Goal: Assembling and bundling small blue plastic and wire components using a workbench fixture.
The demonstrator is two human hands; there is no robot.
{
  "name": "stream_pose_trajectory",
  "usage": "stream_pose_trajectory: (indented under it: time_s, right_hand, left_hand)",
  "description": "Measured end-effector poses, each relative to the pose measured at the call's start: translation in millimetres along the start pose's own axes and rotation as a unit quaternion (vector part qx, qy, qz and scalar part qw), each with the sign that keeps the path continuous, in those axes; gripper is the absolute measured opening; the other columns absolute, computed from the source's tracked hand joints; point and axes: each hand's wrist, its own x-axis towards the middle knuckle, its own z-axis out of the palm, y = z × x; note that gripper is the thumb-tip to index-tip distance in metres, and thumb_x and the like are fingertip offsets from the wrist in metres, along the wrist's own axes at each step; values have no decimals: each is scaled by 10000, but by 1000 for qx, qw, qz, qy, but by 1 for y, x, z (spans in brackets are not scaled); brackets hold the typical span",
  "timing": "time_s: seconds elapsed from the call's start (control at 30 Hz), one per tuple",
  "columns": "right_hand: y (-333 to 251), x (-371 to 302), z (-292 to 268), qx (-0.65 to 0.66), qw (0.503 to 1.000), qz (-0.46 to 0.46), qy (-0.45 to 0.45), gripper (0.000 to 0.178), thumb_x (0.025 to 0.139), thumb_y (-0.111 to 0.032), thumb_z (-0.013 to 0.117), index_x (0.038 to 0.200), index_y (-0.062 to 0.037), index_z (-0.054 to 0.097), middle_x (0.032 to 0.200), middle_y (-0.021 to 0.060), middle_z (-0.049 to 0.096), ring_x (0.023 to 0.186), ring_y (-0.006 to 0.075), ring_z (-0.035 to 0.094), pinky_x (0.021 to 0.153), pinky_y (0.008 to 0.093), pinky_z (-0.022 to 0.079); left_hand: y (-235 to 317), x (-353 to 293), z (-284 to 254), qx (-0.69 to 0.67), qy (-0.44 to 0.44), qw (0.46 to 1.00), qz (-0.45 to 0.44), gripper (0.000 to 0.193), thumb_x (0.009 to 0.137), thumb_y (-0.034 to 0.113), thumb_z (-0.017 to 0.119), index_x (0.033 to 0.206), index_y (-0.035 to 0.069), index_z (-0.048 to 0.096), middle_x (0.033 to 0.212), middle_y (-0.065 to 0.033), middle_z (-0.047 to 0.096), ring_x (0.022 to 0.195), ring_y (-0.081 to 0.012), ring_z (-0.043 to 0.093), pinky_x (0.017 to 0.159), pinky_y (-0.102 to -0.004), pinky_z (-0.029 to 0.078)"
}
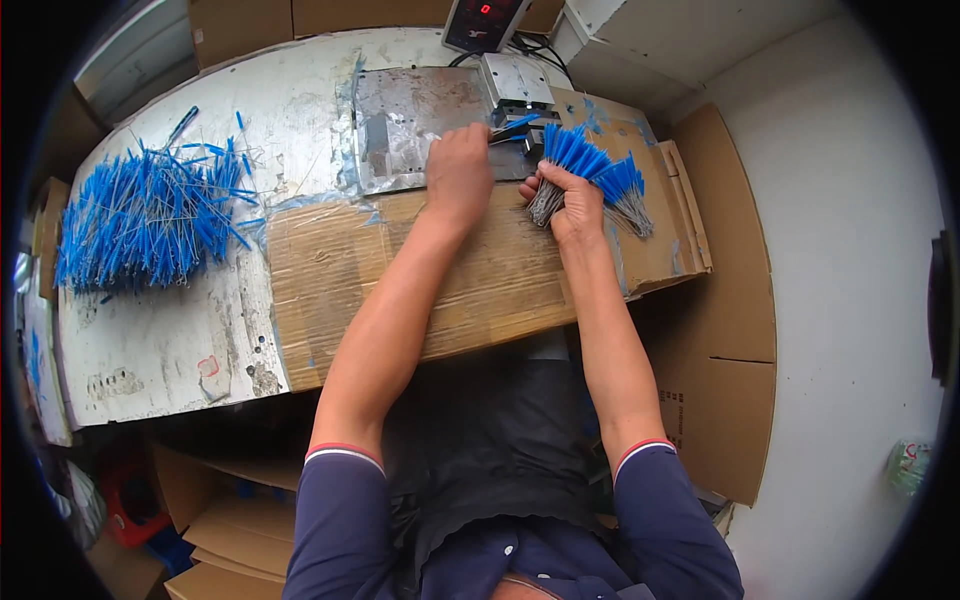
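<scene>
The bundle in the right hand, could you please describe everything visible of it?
The bundle is many thin, greyish, metal-looking wires with bright blue, plastic-looking sleeves at their far ends. The right hand grips it around the wires, blue ends fanned forward, bare ends bunched at the near side. A similar bunch is just to its right.

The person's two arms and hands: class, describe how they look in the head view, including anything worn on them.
Both the left hand and the right hand are gloveless, and the forearms are bare. The left sleeve and right sleeve are short and navy, each hem edged with a red band beside a white one. No wristwatch shows.
</scene>
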Motion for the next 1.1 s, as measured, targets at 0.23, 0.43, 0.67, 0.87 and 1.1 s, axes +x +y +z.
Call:
stream_pose_trajectory:
  time_s: [0.23,0.43,0.67,0.87,1.1]
  right_hand:
    - [-8,0,-16,65,991,55,-99,63,816,10,711,844,46,669,767,145,677,680,284,708,611,418,644]
    - [-12,-10,-9,-38,994,18,-101,85,816,-16,712,864,43,674,770,139,682,681,251,707,629,415,643]
    - [-9,-19,-2,-64,986,68,-140,111,829,-22,714,912,38,671,787,127,676,695,237,687,634,413,626]
    - [-6,-27,8,-128,974,74,-172,123,832,-19,719,925,37,664,773,119,675,674,246,696,597,409,632]
    - [7,-28,4,-22,989,52,-134,204,795,-6,748,977,17,658,797,122,688,663,258,713,602,400,643]
  left_hand:
    - [4,3,-2,33,-19,998,39,184,801,-13,573,970,43,622,884,-134,649,881,-316,623,783,-427,483]
    - [5,3,-1,62,-43,996,45,183,809,-23,564,978,22,615,873,-153,643,888,-331,630,794,-427,498]
    - [1,2,-3,-30,-17,996,-88,80,965,62,547,1013,31,604,861,-126,690,757,-286,678,672,-390,526]
    - [13,11,-17,-390,-45,902,-179,129,1026,106,551,1073,29,642,890,-43,718,693,-85,621,616,-252,510]
    - [12,12,-17,-434,-59,864,-249,130,1016,100,580,1086,31,664,834,-5,664,689,-63,593,582,-230,489]
